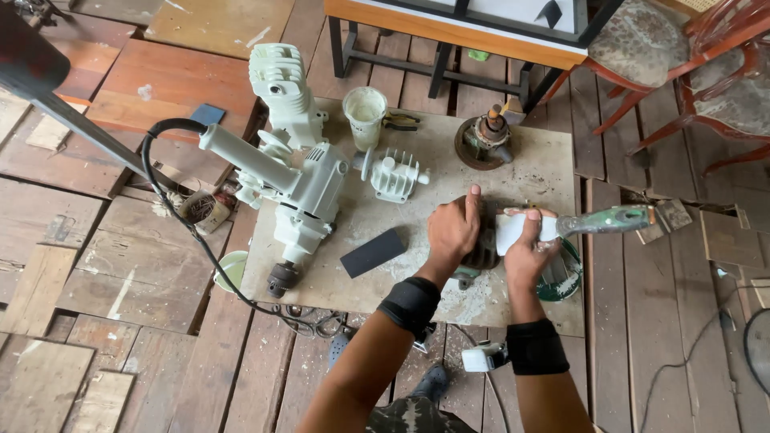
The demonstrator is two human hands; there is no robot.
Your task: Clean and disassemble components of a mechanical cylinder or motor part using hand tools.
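My left hand (451, 232) presses down on a dark rounded metal part (484, 250) that lies on a board (417, 277) serving as a work surface. My right hand (527, 248) grips a putty knife with a green handle (605, 220); its white-coated blade (509, 231) lies against the dark part. Both wrists wear black bands. The part is mostly hidden under my hands.
A white-painted electric drill (301, 200) with a black cable lies at the left of the board, with a white finned cover (393, 174), a white cylinder casting (282, 84), a cup (364, 112), a black block (373, 252) and a rusty part (485, 138). A green tin (561, 281) sits by my right hand. Chairs stand at the back right.
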